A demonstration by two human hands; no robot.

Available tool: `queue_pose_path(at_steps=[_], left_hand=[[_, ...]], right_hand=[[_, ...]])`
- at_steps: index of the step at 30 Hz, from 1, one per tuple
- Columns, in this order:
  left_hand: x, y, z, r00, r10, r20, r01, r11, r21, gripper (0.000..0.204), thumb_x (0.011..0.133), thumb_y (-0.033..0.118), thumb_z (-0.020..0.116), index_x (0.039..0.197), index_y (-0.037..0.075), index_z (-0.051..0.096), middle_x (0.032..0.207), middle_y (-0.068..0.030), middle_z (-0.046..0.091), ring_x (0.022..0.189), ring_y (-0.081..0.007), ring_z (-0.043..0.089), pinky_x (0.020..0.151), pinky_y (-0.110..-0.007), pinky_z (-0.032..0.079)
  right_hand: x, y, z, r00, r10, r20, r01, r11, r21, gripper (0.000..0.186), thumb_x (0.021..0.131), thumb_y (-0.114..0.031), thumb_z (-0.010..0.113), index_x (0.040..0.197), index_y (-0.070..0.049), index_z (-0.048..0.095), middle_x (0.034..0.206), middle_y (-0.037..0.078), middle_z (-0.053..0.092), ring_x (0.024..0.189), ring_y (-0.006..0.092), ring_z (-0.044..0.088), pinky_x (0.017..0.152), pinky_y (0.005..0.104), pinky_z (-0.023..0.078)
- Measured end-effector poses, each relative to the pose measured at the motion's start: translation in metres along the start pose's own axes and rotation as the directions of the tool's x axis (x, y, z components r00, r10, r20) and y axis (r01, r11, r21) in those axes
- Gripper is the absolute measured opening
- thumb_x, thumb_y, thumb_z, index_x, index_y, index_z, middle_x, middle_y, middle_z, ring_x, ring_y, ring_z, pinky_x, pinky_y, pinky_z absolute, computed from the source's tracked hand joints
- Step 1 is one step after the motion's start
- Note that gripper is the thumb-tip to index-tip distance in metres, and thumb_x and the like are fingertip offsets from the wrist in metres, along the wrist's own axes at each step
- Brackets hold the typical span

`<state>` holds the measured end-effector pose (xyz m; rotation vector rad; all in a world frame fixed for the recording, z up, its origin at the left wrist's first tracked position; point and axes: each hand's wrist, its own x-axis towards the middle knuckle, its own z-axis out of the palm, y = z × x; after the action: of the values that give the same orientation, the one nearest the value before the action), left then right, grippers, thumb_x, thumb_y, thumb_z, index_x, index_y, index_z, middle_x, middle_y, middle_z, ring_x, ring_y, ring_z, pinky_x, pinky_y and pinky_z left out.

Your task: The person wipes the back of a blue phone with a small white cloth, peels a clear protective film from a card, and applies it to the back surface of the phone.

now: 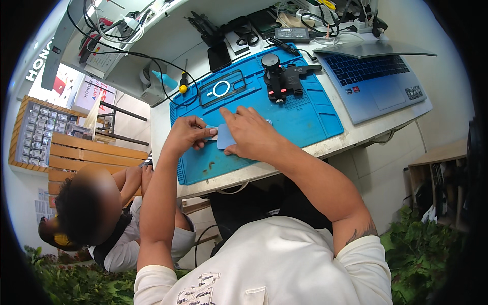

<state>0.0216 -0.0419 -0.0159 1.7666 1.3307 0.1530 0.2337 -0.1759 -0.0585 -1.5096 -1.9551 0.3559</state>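
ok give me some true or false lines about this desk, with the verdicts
1. The laptop is open. True.
2. The mat under the hands is red. False: it is blue.
3. The right hand holds a flat blue panel. True.
4. The left hand rests on the laptop. False: it is at the left edge of the panel.
5. The screwdriver with the yellow handle lies to the right of the laptop. False: it is on the left, past the mat's edge.
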Motion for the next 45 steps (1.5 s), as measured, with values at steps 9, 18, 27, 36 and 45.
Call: queue_pose_path(at_steps=[9,18,27,36,45], left_hand=[[-0.001,-0.008,0.006,0.989,0.067,-0.135,-0.058,0.996,0.070,0.047,0.077,0.034,0.105,0.092,-0.001,0.077,0.075,-0.0057,0.075,0.060,-0.0118,0.068,0.055,-0.026,0.056],[-0.005,-0.007,0.008,0.986,0.050,-0.157,-0.036,0.995,0.089,0.051,0.077,0.036,0.105,0.096,-0.003,0.079,0.077,-0.0073,0.076,0.063,-0.0126,0.071,0.057,-0.027,0.058],[-0.013,-0.008,0.014,0.973,0.106,-0.205,-0.086,0.991,0.101,0.051,0.080,0.036,0.102,0.102,-0.005,0.080,0.077,-0.0068,0.076,0.059,-0.0123,0.067,0.055,-0.027,0.056],[-0.016,-0.005,0.013,0.976,0.085,-0.202,-0.052,0.984,0.168,0.047,0.080,0.037,0.102,0.097,-0.003,0.085,0.074,-0.0069,0.075,0.058,-0.0121,0.065,0.055,-0.028,0.051],[-0.012,-0.017,0.016,0.969,0.095,-0.227,-0.104,0.994,-0.026,0.052,0.077,0.035,0.103,0.097,-0.003,0.074,0.071,-0.0035,0.068,0.056,-0.0105,0.061,0.050,-0.025,0.048]], right_hand=[[0.001,-0.005,-0.006,0.999,0.020,0.028,-0.020,1.000,0.010,0.092,0.076,-0.029,0.100,0.144,0.009,0.051,0.120,0.020,0.075,0.122,0.0382,0.064,0.106,0.0468,0.049],[0.004,-0.004,-0.005,0.993,0.057,0.108,-0.058,0.998,0.006,0.107,0.078,-0.032,0.101,0.162,0.003,0.044,0.131,0.025,0.067,0.126,0.0441,0.062,0.110,0.0500,0.053],[0.006,-0.006,-0.004,0.991,0.066,0.117,-0.064,0.998,-0.019,0.106,0.078,-0.032,0.101,0.162,0.000,0.046,0.130,0.025,0.068,0.125,0.0445,0.063,0.108,0.0507,0.055],[0.005,0.004,0.010,0.995,-0.067,0.080,0.072,0.995,-0.073,0.075,0.082,-0.034,0.096,0.141,-0.002,0.064,0.127,0.015,0.075,0.126,0.0359,0.063,0.110,0.0471,0.048],[0.006,0.005,0.009,0.996,-0.078,0.053,0.082,0.993,-0.084,0.067,0.081,-0.034,0.097,0.132,-0.002,0.067,0.123,0.015,0.075,0.123,0.0353,0.063,0.108,0.0464,0.049]])
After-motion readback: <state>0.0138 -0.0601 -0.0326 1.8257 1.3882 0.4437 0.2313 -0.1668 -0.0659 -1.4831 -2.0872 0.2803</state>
